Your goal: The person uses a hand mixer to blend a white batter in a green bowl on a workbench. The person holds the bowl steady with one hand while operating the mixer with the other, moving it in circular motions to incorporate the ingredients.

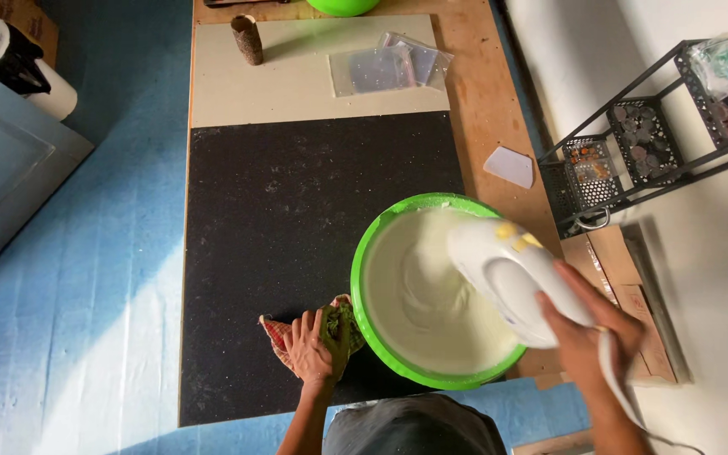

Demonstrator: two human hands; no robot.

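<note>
Right hand clenched round the handle of a white electric hand mixer; mixer body angled over the green mixing bowl, just left of that hand, with pale whipped batter inside; beaters not visible. Left hand presses a folded cloth against the bowl's outer wall; black mat on the tabletop beneath; white scraper well beyond the right hand.

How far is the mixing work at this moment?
Done: the cream batter in the green bowl looks smooth and pale. In hand: the right hand holds a white hand mixer over it; the left hand presses a cloth beside the bowl. Left: batter is not poured out.
</note>
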